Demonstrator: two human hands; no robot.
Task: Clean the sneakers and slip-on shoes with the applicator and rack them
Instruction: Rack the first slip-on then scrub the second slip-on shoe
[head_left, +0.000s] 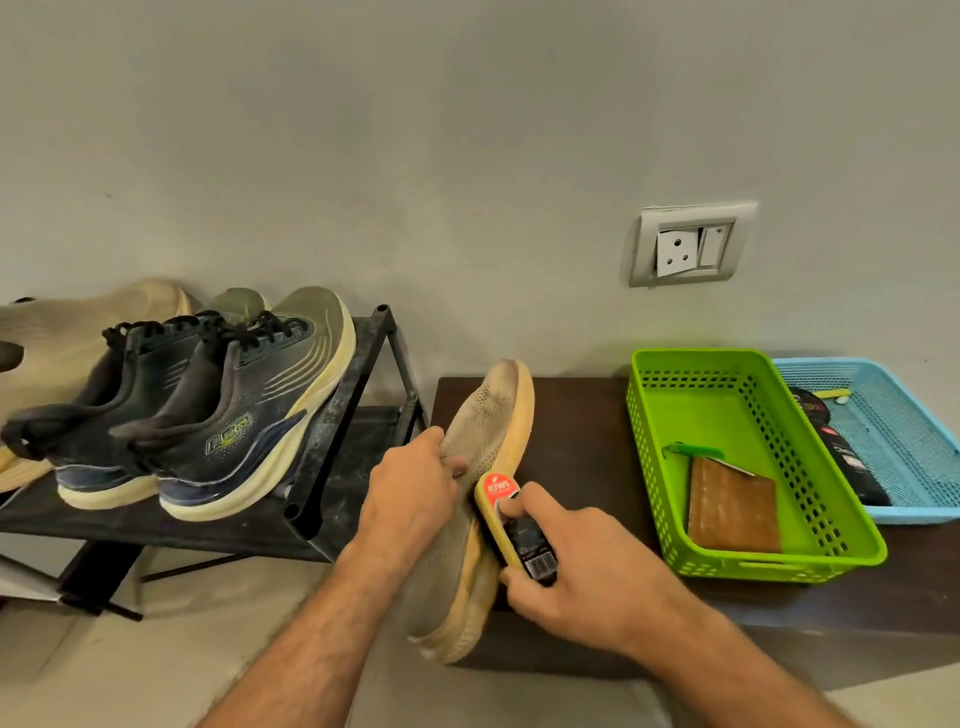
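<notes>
Two hands busy: left hand (410, 491) grips slip-on shoe (470, 499) overhanging bench's (582, 415) left edge; right hand (576, 561) holds applicator (511, 522) on sole; hard strokes could twist shoe loose.

Your single head cam looked forward and down, close over the bench (571, 415), wall (467, 130) straight ahead, shoe rack (332, 415) at left.

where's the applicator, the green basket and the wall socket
applicator (514, 525), head view, on its dark label
green basket (655, 366), head view, on its far rim
wall socket (678, 252), head view, on the white plate
</notes>
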